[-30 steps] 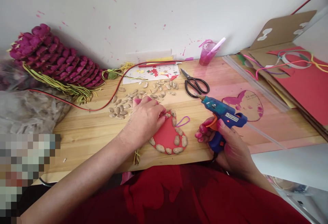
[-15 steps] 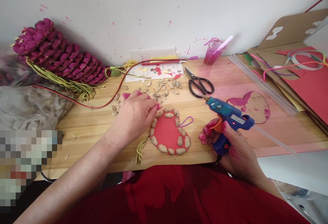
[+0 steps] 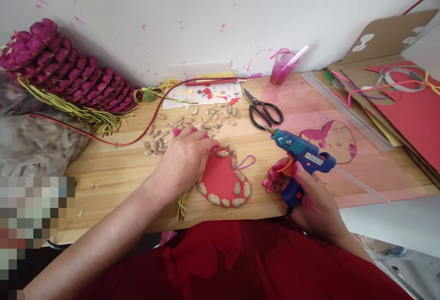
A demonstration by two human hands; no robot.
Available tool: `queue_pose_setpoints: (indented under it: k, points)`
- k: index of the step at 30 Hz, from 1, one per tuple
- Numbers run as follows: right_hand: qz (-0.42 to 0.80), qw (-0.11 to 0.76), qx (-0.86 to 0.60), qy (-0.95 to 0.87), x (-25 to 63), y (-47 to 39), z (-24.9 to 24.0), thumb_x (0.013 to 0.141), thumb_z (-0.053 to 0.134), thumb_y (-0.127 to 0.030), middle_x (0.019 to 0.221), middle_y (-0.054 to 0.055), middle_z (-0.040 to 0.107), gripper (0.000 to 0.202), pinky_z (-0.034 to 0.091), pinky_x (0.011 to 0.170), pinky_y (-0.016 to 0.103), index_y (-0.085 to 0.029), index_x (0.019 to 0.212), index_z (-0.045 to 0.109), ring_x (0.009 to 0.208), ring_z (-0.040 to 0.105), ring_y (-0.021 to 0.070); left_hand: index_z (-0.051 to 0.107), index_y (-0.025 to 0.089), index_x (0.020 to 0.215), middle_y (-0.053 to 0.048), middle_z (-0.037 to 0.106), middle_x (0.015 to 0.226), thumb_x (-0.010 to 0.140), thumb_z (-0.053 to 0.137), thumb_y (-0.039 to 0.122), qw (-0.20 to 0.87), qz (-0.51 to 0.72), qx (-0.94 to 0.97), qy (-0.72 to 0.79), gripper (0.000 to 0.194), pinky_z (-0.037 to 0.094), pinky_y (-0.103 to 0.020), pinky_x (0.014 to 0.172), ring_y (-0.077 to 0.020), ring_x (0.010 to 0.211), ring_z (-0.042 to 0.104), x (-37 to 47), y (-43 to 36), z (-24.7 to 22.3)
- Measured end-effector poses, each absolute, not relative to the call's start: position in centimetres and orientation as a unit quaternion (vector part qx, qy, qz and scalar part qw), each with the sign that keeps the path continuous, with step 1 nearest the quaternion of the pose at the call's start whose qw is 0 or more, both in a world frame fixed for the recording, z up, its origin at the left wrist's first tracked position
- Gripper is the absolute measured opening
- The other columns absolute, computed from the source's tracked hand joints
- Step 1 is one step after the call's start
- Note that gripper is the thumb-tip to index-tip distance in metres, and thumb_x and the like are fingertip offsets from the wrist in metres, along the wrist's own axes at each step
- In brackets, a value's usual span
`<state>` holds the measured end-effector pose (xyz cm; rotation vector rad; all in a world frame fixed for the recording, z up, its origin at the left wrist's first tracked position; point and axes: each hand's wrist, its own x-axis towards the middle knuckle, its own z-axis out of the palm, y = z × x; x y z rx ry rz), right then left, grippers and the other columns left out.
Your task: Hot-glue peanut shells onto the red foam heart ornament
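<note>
A red heart-like card [image 3: 220, 174] lies on the wooden table, with several peanuts [image 3: 213, 199] around its rim. Over its upper left edge is my left hand [image 3: 187, 153], fingers bent and pressed together at the card's border; whatever they hold is hidden. My right hand [image 3: 305, 190] is wrapped round the handle of a blue glue gun [image 3: 302, 151], whose nozzle points up and left, to the right of the card. A purple loop [image 3: 246, 162] sticks out from the card's right side and a yellow-green tassel [image 3: 181, 206] lies at its lower left.
Loose peanuts [image 3: 206, 119] lie behind my left hand. Black scissors [image 3: 263, 108], a pink-stained cup [image 3: 282, 68] and a cardboard heart [image 3: 335, 142] are farther back. A red-black cable [image 3: 151, 123] crosses the left, near magenta bundles [image 3: 75, 71]. Cardboard [image 3: 405, 107] stands right.
My left hand has come down and right a little relative to the card, covering more of its left edge. The view has shifted slightly; the glue gun stays in my right hand.
</note>
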<state>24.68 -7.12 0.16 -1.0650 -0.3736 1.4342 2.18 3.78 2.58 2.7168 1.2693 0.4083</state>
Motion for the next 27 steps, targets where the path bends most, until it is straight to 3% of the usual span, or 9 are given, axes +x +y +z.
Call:
queue_pose_setpoints:
  k: [13,27]
  points:
    - [0.623,0.611,-0.457,-0.172,24.69,-7.00,-0.02,0.074,0.082,-0.045,0.068,0.002,0.071,0.025,0.059,0.059,0.023,-0.021,0.077,0.077,0.063,0.070,0.0160,0.072,0.019,0.087,-0.006,0.067,0.084,0.087,0.064,0.020,0.040,0.117,0.902,0.413,0.008,0.039,-0.050,0.088,-0.0286,0.092,0.055,3.28,3.46,2.08]
    - [0.618,0.616,-0.454,-0.179,24.70,-7.26,-0.19,0.078,0.079,-0.044,0.070,0.002,0.072,0.023,0.059,0.062,0.027,-0.021,0.080,0.078,0.063,0.070,0.0166,0.073,0.020,0.089,-0.006,0.069,0.088,0.089,0.063,0.020,0.042,0.102,0.897,0.429,0.010,0.040,-0.047,0.086,-0.0285,0.094,0.055,3.01,3.25,2.65]
